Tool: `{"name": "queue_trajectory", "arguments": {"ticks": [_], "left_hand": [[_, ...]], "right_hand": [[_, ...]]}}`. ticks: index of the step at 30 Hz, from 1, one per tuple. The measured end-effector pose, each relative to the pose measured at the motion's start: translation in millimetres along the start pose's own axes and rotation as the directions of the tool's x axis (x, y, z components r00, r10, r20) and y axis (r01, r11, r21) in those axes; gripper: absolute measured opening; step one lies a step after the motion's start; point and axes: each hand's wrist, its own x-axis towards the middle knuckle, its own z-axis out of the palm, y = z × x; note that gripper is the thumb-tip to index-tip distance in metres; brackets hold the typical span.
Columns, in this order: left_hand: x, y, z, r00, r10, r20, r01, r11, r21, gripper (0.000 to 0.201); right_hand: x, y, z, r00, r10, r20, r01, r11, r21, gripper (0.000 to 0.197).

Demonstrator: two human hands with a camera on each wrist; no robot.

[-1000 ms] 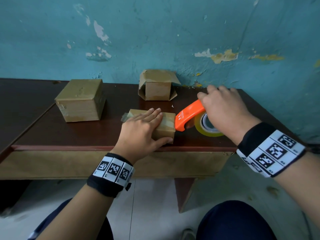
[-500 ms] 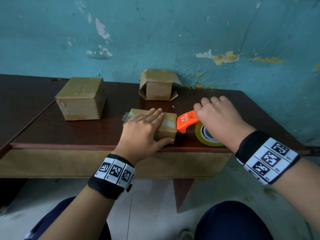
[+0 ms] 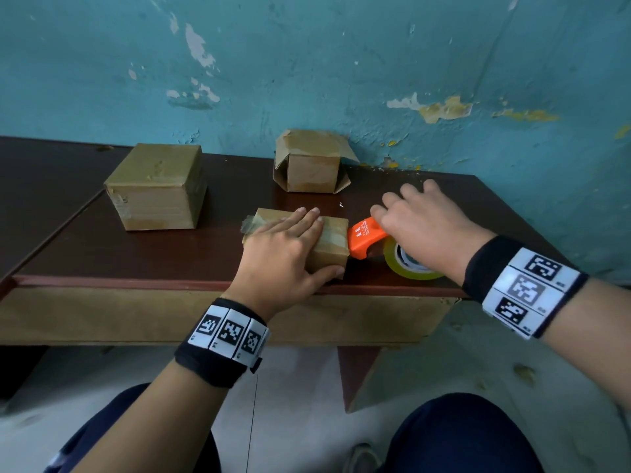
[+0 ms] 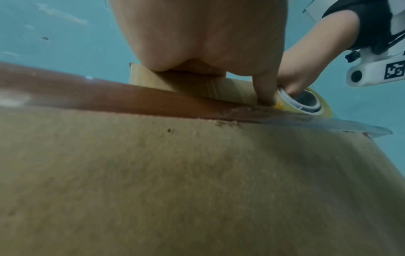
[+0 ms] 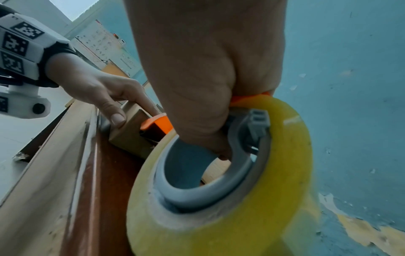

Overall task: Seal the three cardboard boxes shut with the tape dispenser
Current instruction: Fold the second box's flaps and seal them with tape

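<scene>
A small flat cardboard box (image 3: 331, 247) lies near the table's front edge, with tape across its top and a loose tape end at its left. My left hand (image 3: 286, 247) lies on it, fingers flat on top and thumb (image 5: 117, 117) against the near side (image 4: 219, 90). My right hand (image 3: 423, 230) grips the orange tape dispenser (image 3: 365, 237) with its yellow tape roll (image 5: 230, 190), thumb through the grey core. The dispenser's nose touches the box's right end. A larger closed box (image 3: 157, 189) stands at the left. A third box (image 3: 312, 165), flaps loose, stands by the wall.
The dark brown table (image 3: 136, 257) has a red front lip and meets a peeling teal wall (image 3: 341, 63) at the back. My knees (image 3: 461, 435) are below the front edge, over a pale floor. Bare tabletop lies between the boxes.
My right hand has lowered the dispenser from its raised tilt down along the small box's right end to the table. The left hand has stayed on the box.
</scene>
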Motion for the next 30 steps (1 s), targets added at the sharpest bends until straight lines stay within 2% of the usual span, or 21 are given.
{"name": "queue_trajectory", "arguments": {"ticks": [4, 7, 11, 15, 17, 19, 21, 23, 27, 30], "left_hand": [[1, 1, 0, 1.0, -0.005, 0.014, 0.005, 1.0, -0.004, 0.088], [1, 2, 1, 1.0, -0.02, 0.01, 0.02, 1.0, -0.003, 0.087], [1, -2, -2, 1.0, -0.014, 0.022, 0.014, 1.0, 0.026, 0.086], [1, -2, -7, 0.999, -0.02, 0.042, 0.019, 1.0, 0.02, 0.083], [1, -1, -7, 0.999, -0.021, 0.046, 0.02, 1.0, 0.021, 0.082], [0, -2, -6, 0.998, -0.021, 0.053, 0.02, 1.0, 0.023, 0.082], [0, -2, -5, 0.999, -0.028, 0.047, 0.027, 0.999, 0.017, 0.082], [1, -2, -5, 0.999, -0.038, 0.032, 0.038, 0.999, 0.003, 0.081], [1, -2, -4, 0.999, -0.044, 0.028, 0.044, 0.999, -0.001, 0.08], [1, -2, -4, 0.998, -0.036, 0.042, 0.036, 0.999, 0.005, 0.08]], "right_hand": [[3, 0, -11, 0.999, -0.032, 0.012, 0.033, 0.996, -0.079, 0.038], [13, -24, -26, 0.991, -0.126, 0.035, 0.131, 0.972, -0.195, 0.028], [19, -30, -37, 0.991, -0.127, 0.05, 0.134, 0.972, -0.193, 0.025], [6, 2, -21, 0.99, -0.119, 0.073, 0.115, 0.992, 0.053, 0.023], [4, 15, -13, 0.992, -0.063, 0.105, 0.036, 0.97, 0.239, 0.029], [5, 26, -4, 0.986, 0.03, 0.162, -0.103, 0.878, 0.467, 0.033], [7, 32, 8, 0.968, 0.101, 0.228, -0.222, 0.769, 0.599, 0.026], [8, 35, 18, 0.938, 0.159, 0.307, -0.329, 0.686, 0.649, 0.015], [11, 34, 38, 0.866, 0.262, 0.425, -0.498, 0.519, 0.695, 0.032], [12, 26, 46, 0.825, 0.346, 0.447, -0.557, 0.361, 0.748, 0.04]]}}
